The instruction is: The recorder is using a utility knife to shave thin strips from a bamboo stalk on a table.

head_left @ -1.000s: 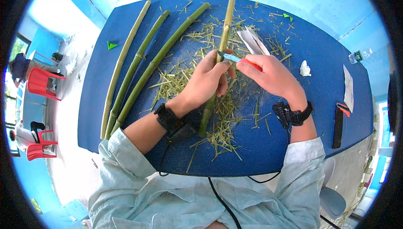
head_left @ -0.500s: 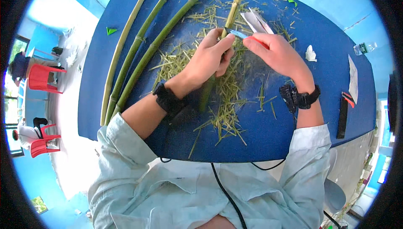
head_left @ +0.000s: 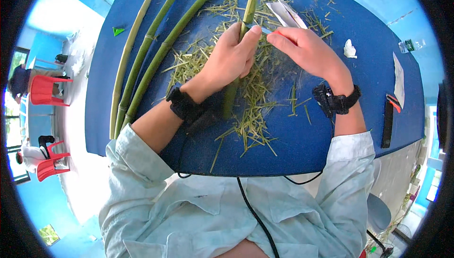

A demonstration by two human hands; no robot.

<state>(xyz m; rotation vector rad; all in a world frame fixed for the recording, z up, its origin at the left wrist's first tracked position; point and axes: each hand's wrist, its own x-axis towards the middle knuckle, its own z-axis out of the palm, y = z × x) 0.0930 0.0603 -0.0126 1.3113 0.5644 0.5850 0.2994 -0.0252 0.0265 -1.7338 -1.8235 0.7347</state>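
My left hand [head_left: 231,52] is wrapped round a slender bamboo pole [head_left: 253,0], whose upper part is pale and scraped. Below the hand, the pole's greener end [head_left: 229,102] slants down over the table. My right hand [head_left: 309,52] grips a knife by its red handle [head_left: 279,34]. The thin knife blade [head_left: 265,30] reaches toward the pole just beside my left thumb; whether it touches is too small to tell. Loose greenish-yellow shavings [head_left: 255,125] lie under and around both hands.
On the left of the blue table [head_left: 293,154] lie a pale pole [head_left: 134,45] and two green ones, the nearest a long green pole [head_left: 165,45]. Folded white paper [head_left: 286,13] rests beyond the knife. At right are crumpled tissue [head_left: 349,48], a black strip [head_left: 387,125] and a plastic bottle [head_left: 412,45].
The whole view has shifted slightly, so the table sits a little higher and further left. The knife blade now shows narrower. Both hands keep their holds.
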